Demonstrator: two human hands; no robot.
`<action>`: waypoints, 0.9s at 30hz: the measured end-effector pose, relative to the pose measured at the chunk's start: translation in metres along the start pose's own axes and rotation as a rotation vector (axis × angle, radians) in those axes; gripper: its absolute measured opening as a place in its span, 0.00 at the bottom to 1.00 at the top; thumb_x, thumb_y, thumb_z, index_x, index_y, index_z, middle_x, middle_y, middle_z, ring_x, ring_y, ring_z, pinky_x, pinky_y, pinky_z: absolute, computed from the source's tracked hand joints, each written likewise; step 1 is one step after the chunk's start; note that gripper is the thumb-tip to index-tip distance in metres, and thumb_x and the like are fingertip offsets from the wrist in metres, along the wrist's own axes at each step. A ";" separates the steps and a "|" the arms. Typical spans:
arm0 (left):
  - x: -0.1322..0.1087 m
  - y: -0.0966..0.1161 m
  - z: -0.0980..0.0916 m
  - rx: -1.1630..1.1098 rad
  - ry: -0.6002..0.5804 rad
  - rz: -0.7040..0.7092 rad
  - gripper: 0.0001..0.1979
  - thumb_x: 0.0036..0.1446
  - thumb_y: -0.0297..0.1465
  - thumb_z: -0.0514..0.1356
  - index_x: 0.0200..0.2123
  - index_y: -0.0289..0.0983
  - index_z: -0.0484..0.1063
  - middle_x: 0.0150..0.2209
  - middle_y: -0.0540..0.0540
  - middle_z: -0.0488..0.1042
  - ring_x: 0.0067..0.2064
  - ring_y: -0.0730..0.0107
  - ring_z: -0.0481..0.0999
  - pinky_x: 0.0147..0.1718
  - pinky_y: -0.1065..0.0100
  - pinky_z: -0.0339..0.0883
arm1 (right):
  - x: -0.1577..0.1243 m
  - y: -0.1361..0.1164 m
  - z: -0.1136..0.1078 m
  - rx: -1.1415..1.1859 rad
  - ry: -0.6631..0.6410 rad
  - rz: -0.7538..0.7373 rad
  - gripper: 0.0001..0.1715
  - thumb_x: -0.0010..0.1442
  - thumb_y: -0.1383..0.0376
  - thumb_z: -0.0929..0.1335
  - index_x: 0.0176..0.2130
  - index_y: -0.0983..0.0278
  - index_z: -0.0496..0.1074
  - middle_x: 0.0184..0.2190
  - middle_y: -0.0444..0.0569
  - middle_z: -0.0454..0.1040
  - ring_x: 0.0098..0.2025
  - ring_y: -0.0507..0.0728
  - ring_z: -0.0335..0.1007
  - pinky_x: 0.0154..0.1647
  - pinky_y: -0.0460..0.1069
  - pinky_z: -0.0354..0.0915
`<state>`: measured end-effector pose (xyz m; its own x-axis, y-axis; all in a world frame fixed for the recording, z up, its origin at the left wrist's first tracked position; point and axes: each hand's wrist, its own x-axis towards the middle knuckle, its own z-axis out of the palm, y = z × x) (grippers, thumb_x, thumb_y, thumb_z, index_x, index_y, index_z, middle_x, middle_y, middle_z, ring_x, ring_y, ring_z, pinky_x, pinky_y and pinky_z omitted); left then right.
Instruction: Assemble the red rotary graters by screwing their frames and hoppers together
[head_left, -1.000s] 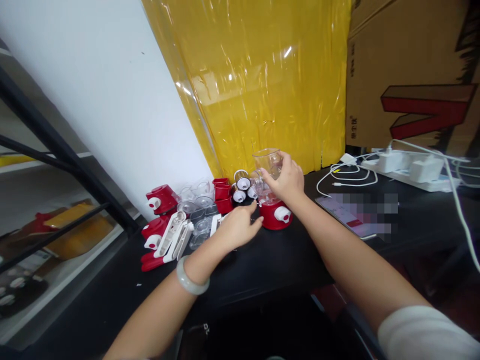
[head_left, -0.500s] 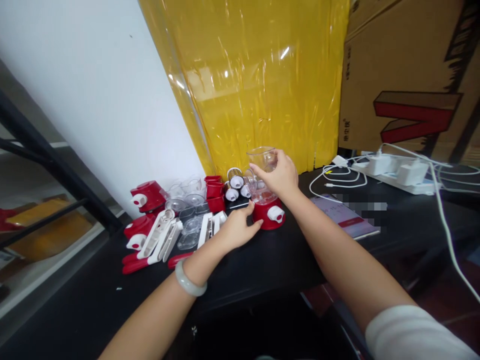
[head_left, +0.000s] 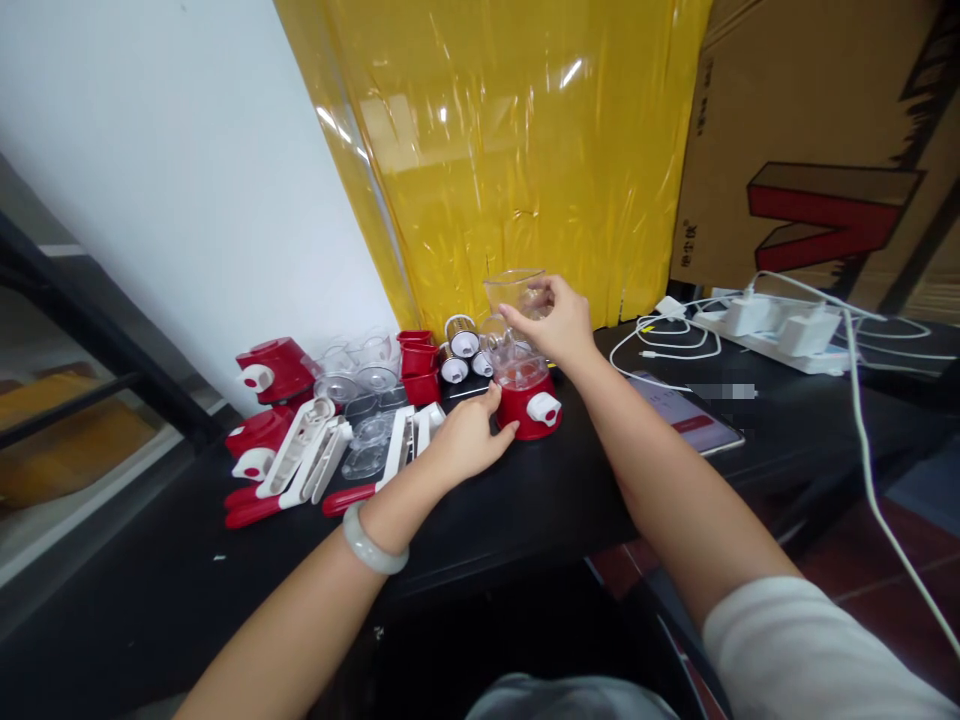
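My right hand [head_left: 559, 322] grips a clear plastic cup [head_left: 510, 293], held just above a red base [head_left: 527, 408] with a white knob that stands on the black table [head_left: 540, 500]. A clear fitting sits on top of that base, right under the cup. My left hand [head_left: 465, 440] rests against the base's left side, fingers curled and thumb touching it; a pale bangle is on that wrist.
Left of the base lie more red bases [head_left: 274, 368], clear cups [head_left: 360, 370], red-and-white handles [head_left: 300, 470] and small drums [head_left: 459, 340]. A tablet [head_left: 686, 415], white cables [head_left: 667, 345] and a power strip [head_left: 780, 340] lie to the right. Yellow film and a cardboard box [head_left: 817, 150] stand behind.
My left hand has moved right until it touches the red base. The right hand keeps the clear cup over the base. The view has drifted a little.
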<state>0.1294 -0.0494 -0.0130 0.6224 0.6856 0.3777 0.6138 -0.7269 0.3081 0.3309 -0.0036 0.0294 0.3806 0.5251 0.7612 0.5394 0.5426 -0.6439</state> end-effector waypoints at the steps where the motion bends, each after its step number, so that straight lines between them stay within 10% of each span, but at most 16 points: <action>1: 0.000 0.000 0.000 0.000 0.001 0.002 0.28 0.60 0.35 0.60 0.62 0.30 0.69 0.61 0.33 0.73 0.63 0.50 0.73 0.62 0.54 0.67 | 0.001 0.002 0.000 0.036 -0.016 0.016 0.36 0.44 0.40 0.76 0.43 0.60 0.72 0.36 0.51 0.79 0.43 0.65 0.77 0.52 0.64 0.69; 12: -0.003 -0.006 0.006 0.002 0.044 0.054 0.27 0.61 0.37 0.58 0.61 0.30 0.70 0.62 0.32 0.72 0.65 0.51 0.70 0.67 0.51 0.61 | 0.006 0.022 0.011 0.593 -0.187 0.219 0.36 0.39 0.37 0.77 0.35 0.60 0.73 0.38 0.49 0.81 0.49 0.62 0.79 0.53 0.59 0.72; 23: -0.001 -0.008 0.003 0.084 0.154 0.021 0.23 0.63 0.37 0.58 0.58 0.31 0.71 0.61 0.31 0.73 0.65 0.49 0.70 0.66 0.49 0.62 | 0.008 0.031 0.006 0.791 0.085 0.365 0.34 0.49 0.36 0.70 0.40 0.61 0.74 0.40 0.53 0.81 0.47 0.62 0.79 0.50 0.60 0.75; 27: 0.012 -0.007 -0.010 -0.039 0.114 -0.011 0.37 0.57 0.40 0.66 0.65 0.32 0.60 0.64 0.30 0.68 0.66 0.47 0.68 0.64 0.47 0.62 | 0.012 0.039 0.006 0.852 0.295 0.427 0.30 0.50 0.39 0.71 0.38 0.61 0.74 0.36 0.50 0.81 0.42 0.60 0.80 0.47 0.59 0.76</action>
<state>0.1277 -0.0365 -0.0020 0.5551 0.6858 0.4707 0.5993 -0.7222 0.3454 0.3517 0.0278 0.0131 0.6509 0.6645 0.3672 -0.3612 0.6964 -0.6201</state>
